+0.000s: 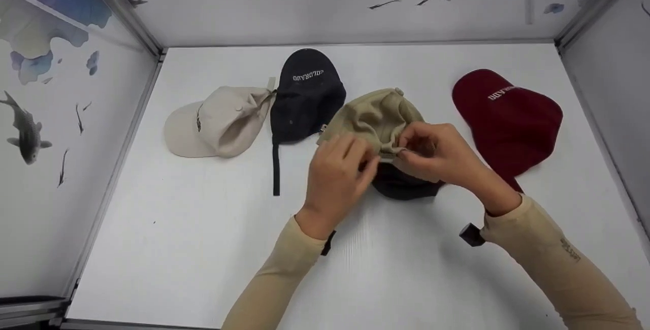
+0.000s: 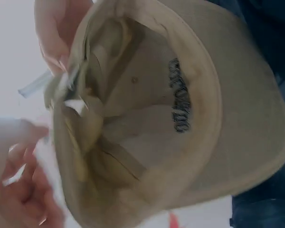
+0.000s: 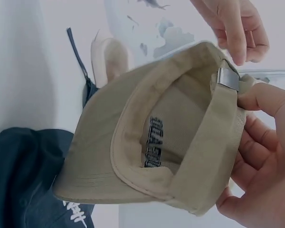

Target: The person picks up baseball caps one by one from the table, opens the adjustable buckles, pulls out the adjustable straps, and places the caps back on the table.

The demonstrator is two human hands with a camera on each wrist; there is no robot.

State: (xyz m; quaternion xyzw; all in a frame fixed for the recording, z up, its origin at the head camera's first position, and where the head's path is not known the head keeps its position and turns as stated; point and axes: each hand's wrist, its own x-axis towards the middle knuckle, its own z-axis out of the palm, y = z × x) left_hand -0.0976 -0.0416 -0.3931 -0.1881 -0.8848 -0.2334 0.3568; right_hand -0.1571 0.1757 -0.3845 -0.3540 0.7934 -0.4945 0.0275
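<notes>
A khaki baseball cap (image 1: 373, 117) is held up between the hands, its hollow inside and dark embroidery showing in both wrist views. My right hand (image 1: 439, 152) pinches the cap's back strap (image 3: 211, 137), thumb and fingers close beside the metal buckle (image 3: 228, 79). My left hand (image 1: 337, 175) is at the other side of the strap. In the right wrist view, its index fingertip points down just above the buckle, the other fingers loosely bent. The left wrist view has this hand blurred at the lower left, beside the strap.
A dark cap (image 1: 406, 184) lies partly hidden beneath the khaki one. On the white table (image 1: 203, 249) are a cream cap (image 1: 233, 117) and a navy cap (image 1: 307, 101) to the left, and a dark red cap (image 1: 518, 122) to the right. Printed panels (image 1: 330, 10) wall the table.
</notes>
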